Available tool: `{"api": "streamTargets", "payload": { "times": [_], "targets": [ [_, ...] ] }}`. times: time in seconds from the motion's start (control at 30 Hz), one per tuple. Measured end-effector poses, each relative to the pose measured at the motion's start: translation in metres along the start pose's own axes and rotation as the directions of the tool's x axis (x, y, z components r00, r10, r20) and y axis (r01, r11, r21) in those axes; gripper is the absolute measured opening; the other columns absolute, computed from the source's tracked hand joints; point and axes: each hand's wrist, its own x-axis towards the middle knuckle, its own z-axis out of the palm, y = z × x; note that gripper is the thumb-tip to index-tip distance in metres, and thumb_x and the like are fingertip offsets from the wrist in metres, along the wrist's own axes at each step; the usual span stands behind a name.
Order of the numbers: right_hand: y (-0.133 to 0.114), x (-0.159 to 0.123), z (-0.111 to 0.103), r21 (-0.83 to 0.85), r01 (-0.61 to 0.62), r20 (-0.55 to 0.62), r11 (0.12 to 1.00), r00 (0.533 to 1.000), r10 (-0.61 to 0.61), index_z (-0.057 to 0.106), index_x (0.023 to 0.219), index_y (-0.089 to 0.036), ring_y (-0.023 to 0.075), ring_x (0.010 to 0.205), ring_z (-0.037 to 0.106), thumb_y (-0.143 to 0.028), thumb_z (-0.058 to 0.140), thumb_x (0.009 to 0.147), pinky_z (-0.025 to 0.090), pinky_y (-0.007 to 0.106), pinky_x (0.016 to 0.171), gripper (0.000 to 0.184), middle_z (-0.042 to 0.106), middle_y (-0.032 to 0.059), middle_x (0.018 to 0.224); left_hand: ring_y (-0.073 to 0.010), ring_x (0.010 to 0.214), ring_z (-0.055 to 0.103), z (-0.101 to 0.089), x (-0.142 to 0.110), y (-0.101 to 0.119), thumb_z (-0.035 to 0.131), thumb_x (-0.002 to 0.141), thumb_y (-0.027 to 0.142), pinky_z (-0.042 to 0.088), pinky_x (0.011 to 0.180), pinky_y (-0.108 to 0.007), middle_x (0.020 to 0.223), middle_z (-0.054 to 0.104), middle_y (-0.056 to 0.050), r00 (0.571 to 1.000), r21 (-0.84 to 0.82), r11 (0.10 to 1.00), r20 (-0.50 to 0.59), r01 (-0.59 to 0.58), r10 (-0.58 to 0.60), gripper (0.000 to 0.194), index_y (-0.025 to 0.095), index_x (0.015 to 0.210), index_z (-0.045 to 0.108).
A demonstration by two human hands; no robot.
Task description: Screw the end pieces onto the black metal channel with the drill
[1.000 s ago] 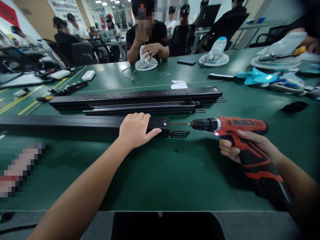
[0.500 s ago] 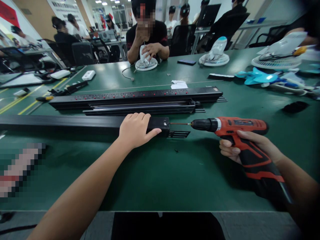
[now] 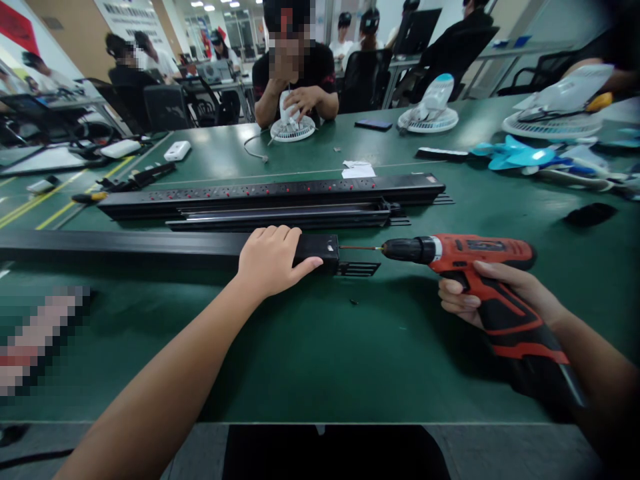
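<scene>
My left hand (image 3: 273,260) presses down over the right end of a long black bar-shaped housing (image 3: 150,245), its fingers over the far edge and the thumb along the near side. My right hand (image 3: 530,293) is closed round the grip of a red and black cordless drill (image 3: 483,251). From the chuck, a long thin bit (image 3: 363,248) reaches left to the housing's end face; its tip is hidden there. A slotted black bracket (image 3: 359,269) sticks out below the bit. One small dark piece, perhaps a screw (image 3: 353,302), lies in front.
Behind lie a black power strip with red dots (image 3: 270,190) and an open black channel (image 3: 300,217). Across the green table (image 3: 310,367), a person (image 3: 295,73) handles a white fan part (image 3: 293,128). More fan parts (image 3: 429,117) and blue blades (image 3: 515,153) are at the right.
The small light on the drill, lit a second ago, is now off. Both hands, the drill and the black housing keep practically the same places.
</scene>
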Motion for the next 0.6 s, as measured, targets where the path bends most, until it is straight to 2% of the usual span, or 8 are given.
{"api": "streamTargets", "payload": {
  "times": [0.2,0.47,0.6],
  "targets": [
    [0.0004,0.0002,0.0008,-0.024,0.017,-0.021,1.0,1.0,-0.018,0.049,0.082,-0.025,0.008,0.052,0.03,-0.052,0.046,0.073,0.034,0.023,0.045,0.029,0.047,-0.0017,0.072,-0.0322,0.103,0.066,0.0012,0.0002,-0.0004,0.036,0.099,0.074,0.045,0.092,-0.045,0.112,0.072,-0.014,1.0,0.011,1.0,-0.005,-0.005,0.005,0.068,0.017,0.121,0.065],
    [0.0002,-0.0005,-0.0025,-0.024,-0.02,0.014,1.0,1.0,0.021,0.048,0.082,-0.024,0.0086,0.054,0.031,-0.054,0.043,0.073,0.031,0.025,0.047,0.032,0.043,-0.0024,0.066,-0.0333,0.103,0.066,0.0005,0.0001,0.0002,0.035,0.099,0.074,0.046,0.092,-0.046,0.112,0.072,-0.015,1.0,-0.001,1.0,-0.005,-0.002,0.002,0.069,0.016,0.122,0.066],
    [-0.0011,-0.0002,-0.0001,-0.048,-0.011,-0.018,0.999,1.0,0.01,0.047,0.084,-0.025,0.0083,0.052,0.03,-0.054,0.045,0.072,0.03,0.025,0.046,0.032,0.043,-0.0026,0.067,-0.0328,0.102,0.066,0.0,0.0001,0.0002,0.036,0.099,0.073,0.046,0.091,-0.046,0.111,0.073,-0.014,1.0,0.002,1.0,-0.013,-0.005,0.005,0.066,0.018,0.122,0.066]
  ]
}}
